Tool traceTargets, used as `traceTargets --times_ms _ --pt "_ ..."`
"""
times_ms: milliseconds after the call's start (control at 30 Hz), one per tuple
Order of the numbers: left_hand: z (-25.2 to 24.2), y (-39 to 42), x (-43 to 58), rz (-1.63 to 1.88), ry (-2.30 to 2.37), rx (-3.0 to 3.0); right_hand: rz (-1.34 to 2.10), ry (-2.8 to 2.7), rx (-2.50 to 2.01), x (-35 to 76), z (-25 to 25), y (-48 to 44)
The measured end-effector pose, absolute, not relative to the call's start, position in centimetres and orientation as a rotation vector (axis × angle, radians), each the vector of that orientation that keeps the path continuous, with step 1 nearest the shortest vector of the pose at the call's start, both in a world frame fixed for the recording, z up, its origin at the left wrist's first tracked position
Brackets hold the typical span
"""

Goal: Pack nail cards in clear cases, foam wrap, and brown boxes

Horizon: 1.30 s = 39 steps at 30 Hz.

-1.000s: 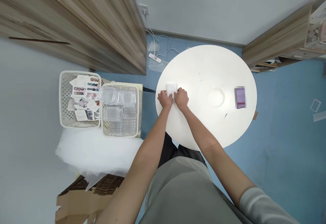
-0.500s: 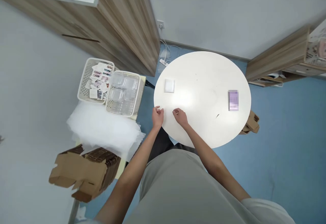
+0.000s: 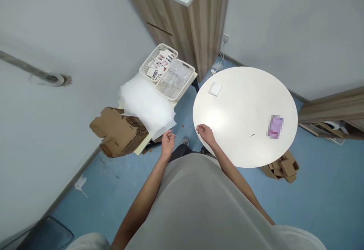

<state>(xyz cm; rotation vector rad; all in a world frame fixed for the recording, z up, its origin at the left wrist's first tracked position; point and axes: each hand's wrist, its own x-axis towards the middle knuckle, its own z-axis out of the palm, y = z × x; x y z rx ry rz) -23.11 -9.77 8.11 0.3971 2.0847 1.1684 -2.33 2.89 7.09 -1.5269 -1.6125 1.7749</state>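
Observation:
My left hand [image 3: 168, 142] hangs off the table's left side, fingers loosely curled and holding nothing, close to the corner of a white foam sheet stack [image 3: 146, 104]. Resting at the near left rim of the round white table [image 3: 250, 144] is my right hand [image 3: 205, 132], its fingers bent and nothing in them. A small white square packet [image 3: 215, 88] lies alone on the table's far left part, well away from both hands. On the right part of the table sits a small purple item [image 3: 275, 126].
A side table on the left carries the foam sheets, flattened cardboard boxes [image 3: 118, 132], a basket of printed cards [image 3: 157, 64] and a basket of clear plastic shells [image 3: 175, 78]. A wooden cabinet [image 3: 196, 22] stands behind. More cardboard [image 3: 281, 166] lies on the blue floor.
Both hands let go of the white packet and drew back toward me. My left hand moved off the table toward the foam sheets; the view swung left.

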Motion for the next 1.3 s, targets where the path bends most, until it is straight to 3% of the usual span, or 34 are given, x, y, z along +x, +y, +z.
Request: traceTargets --times_ms 433,1000,1300 --pt "10.2 -16.5 -32.3 1.465 2.017 0.286 1.807 -1.842 -1.326 -12.3 11.1 -3.8" --pt "7.4 -21.6 -45.5 1.488 2.033 0.133 1.748 -1.732 -1.306 -21.1 13.4 -10.5" --pt "7.2 -22.8 -47.4 1.294 2.203 0.530 1.695 -1.737 -1.362 -22.7 13.4 -10.7"
